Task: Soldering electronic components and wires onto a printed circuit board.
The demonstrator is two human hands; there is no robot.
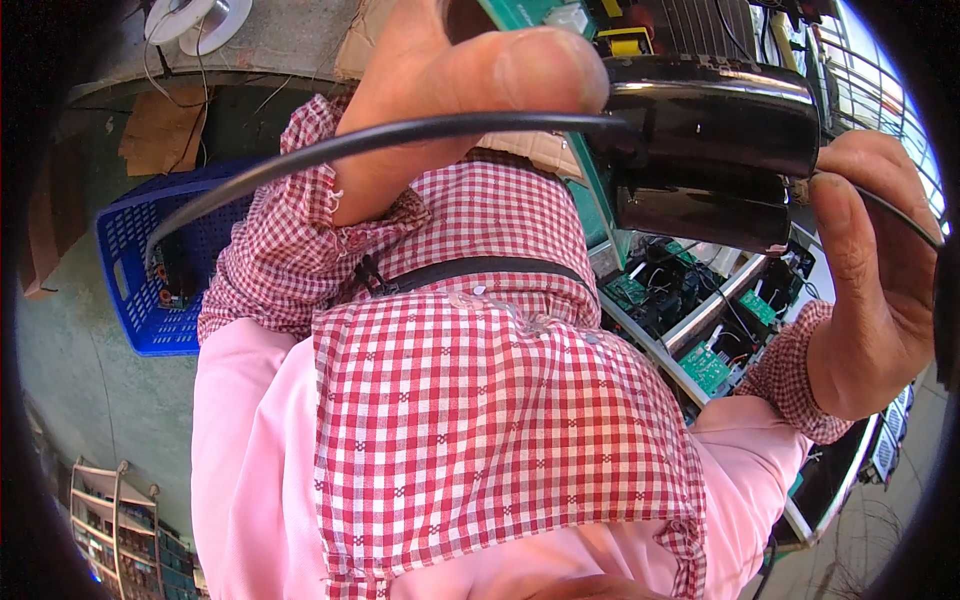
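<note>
Close in front of me, my left hand point(460, 85) is closed on a green circuit board point(598, 205), its thumb pressed near the board's edge. Big glossy black cylindrical capacitors point(715, 120) stick out of the board to the right. A thick black cable point(400, 132) runs from beside the thumb in an arc to the left. At the capacitors' far end, my right hand point(865, 270) has thumb and fingers brought together on a thin black wire point(890, 212). Part of its fingers is hidden behind the thumb and the wire.
A blue plastic crate point(150, 335) with a small part inside stands on the floor at left. White spools point(215, 25) lie on the workbench point(290, 40). Metal trays with green boards point(705, 368) stand at right. A shelf rack point(115, 525) is at lower left.
</note>
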